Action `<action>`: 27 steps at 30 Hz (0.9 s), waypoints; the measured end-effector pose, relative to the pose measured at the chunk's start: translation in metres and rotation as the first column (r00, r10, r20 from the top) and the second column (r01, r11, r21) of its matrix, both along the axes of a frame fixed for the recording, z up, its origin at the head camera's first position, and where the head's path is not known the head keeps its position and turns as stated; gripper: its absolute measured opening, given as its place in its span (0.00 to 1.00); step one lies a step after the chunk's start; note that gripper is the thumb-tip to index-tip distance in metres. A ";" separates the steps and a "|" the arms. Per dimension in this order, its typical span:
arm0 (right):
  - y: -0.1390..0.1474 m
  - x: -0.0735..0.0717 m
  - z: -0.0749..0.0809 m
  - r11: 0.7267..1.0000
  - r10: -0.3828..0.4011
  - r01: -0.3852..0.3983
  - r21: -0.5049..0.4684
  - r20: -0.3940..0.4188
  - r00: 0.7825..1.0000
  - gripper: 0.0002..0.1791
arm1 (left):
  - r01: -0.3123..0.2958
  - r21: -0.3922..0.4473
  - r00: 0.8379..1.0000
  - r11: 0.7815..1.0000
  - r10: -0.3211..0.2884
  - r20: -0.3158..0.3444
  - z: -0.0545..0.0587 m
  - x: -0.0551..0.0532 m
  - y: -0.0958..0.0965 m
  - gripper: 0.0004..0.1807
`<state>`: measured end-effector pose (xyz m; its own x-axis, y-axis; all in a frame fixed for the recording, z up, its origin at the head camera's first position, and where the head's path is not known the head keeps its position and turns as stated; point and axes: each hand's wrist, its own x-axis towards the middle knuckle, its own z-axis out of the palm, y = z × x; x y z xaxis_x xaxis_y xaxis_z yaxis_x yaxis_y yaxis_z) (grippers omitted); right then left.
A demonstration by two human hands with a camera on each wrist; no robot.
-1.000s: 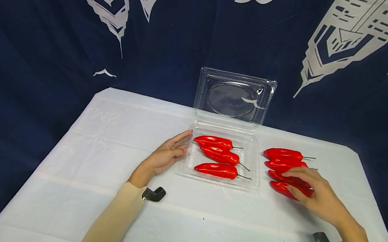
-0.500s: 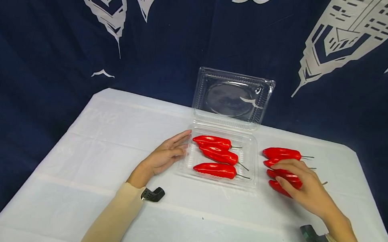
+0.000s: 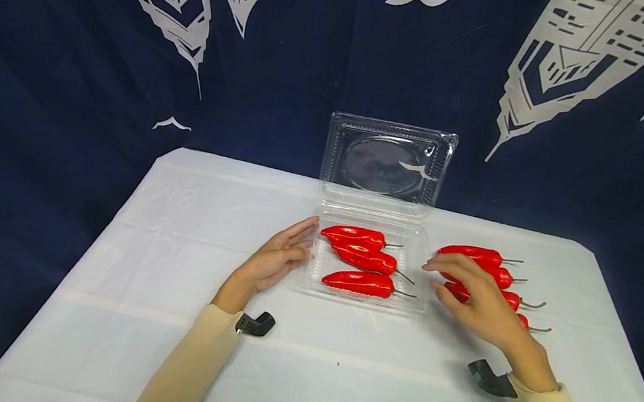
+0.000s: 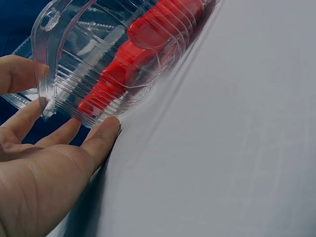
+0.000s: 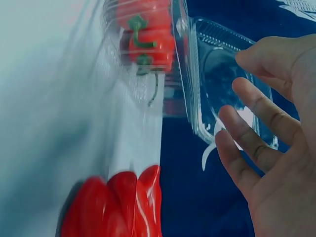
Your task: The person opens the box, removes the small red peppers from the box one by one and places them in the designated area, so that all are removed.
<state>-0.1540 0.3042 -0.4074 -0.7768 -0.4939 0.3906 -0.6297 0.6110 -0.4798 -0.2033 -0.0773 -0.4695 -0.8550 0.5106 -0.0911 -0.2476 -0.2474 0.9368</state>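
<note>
A clear plastic clamshell container (image 3: pixel 415 256) lies open on the table, its lid (image 3: pixel 336 156) raised at the back. Three red peppers (image 3: pixel 361 283) with green stems lie inside it. My left hand (image 3: pixel 266 261) rests against the container's left side; in the left wrist view its fairly straight fingers touch the clear ribbed wall (image 4: pixel 74 84). Several more red peppers (image 3: pixel 478 252) lie in a column to the right. Above their left ends hovers my right hand (image 3: pixel 481 306), partly hiding them. Its fingers are spread with nothing between them, near the container's right edge.
A white cloth (image 3: pixel 175 317) covers the table. Behind it hangs a dark blue curtain (image 3: pixel 287 89) with white building and bird prints. A dark device (image 3: pixel 255 323) sits at the left wrist and another dark device (image 3: pixel 491 379) at the right.
My right hand has moved left from over the right-hand peppers towards the container, uncovering their stems. The left hand, the container and the peppers look unmoved.
</note>
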 end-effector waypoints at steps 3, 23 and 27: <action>-0.009 -0.003 -0.002 1.000 0.016 -0.016 0.002 -0.007 1.000 0.26 | 0.000 0.000 1.000 1.000 0.000 -0.003 0.000 0.000 0.000 0.39; -0.058 -0.014 0.004 0.986 0.160 -0.166 0.008 0.217 0.963 0.21 | -0.001 0.001 1.000 1.000 0.001 -0.006 0.000 0.000 0.000 0.39; -0.064 -0.016 0.002 0.984 0.177 -0.179 -0.017 0.272 0.946 0.21 | -0.002 -0.001 1.000 1.000 0.002 -0.004 0.000 0.000 -0.001 0.39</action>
